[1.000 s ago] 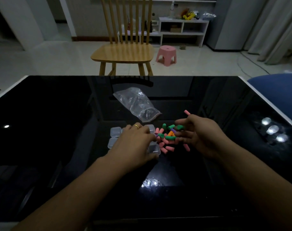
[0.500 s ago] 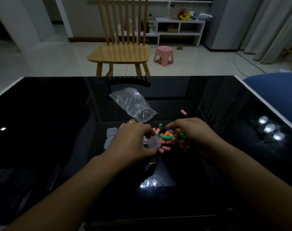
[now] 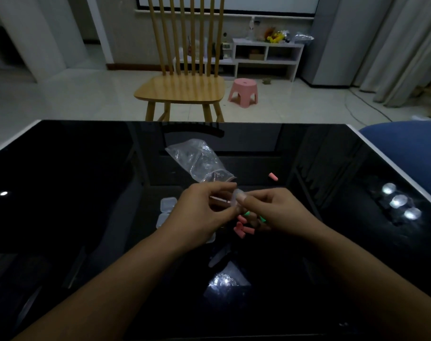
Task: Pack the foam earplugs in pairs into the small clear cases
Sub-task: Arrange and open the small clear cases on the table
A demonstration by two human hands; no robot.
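Earplugs (image 3: 242, 226), the pink and green foam ones, are sitting in a little heap on the glossy black bench (image 3: 86, 193), mostly tucked under the two hands, so I can't count them. One stray pink earplug (image 3: 273, 176) is lying well apart, further back to the right.

Both hands are meeting above the heap. The left hand (image 3: 199, 212) is curling its grip around a small clear case (image 3: 236, 198), thumb and fingertips pinching it. The right hand (image 3: 276, 209) is reaching in with its fingers bent and touching the same case from the other side. Something green is peeking out under the right fingers, but I can't tell if it's being held or just lying underneath.

Two more clear cases (image 3: 167, 203) are sitting on the bench just left of the left hand, one behind the other. A crumpled clear plastic bag (image 3: 199, 161) is lying just behind the hands.
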